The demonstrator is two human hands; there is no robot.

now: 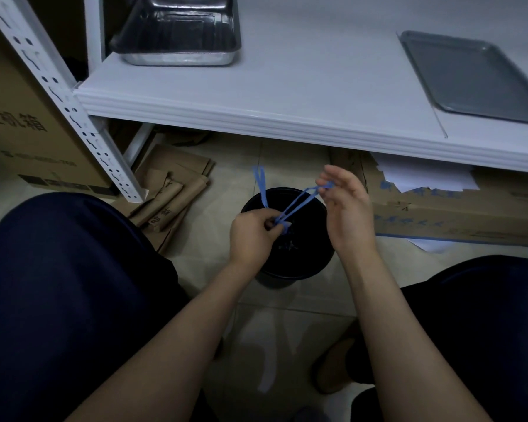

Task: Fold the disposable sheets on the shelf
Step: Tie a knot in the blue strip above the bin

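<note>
**Hands busy at the bin, no sheets on the shelf**

By my reading the folding has not visibly begun: the white shelf [302, 95] carries only a deep, shiny metal pan [177, 32] and a flat grey tray [470, 74], and no disposable sheet shows on it or anywhere else in view. Both hands work below its front edge, over a round black bin [287, 236] on the pale floor. The left hand [250, 233] has its fingers [265, 222] curled, pinching the gathered blue drawstring [296, 202] at the bin's mouth; the right hand [345, 205] pinches a loop of the same thin, ribbon-like tie between thumb and fingertips, its other digits loosely spread. Brown cardboard [171, 190] lies flattened beside the bin
</note>
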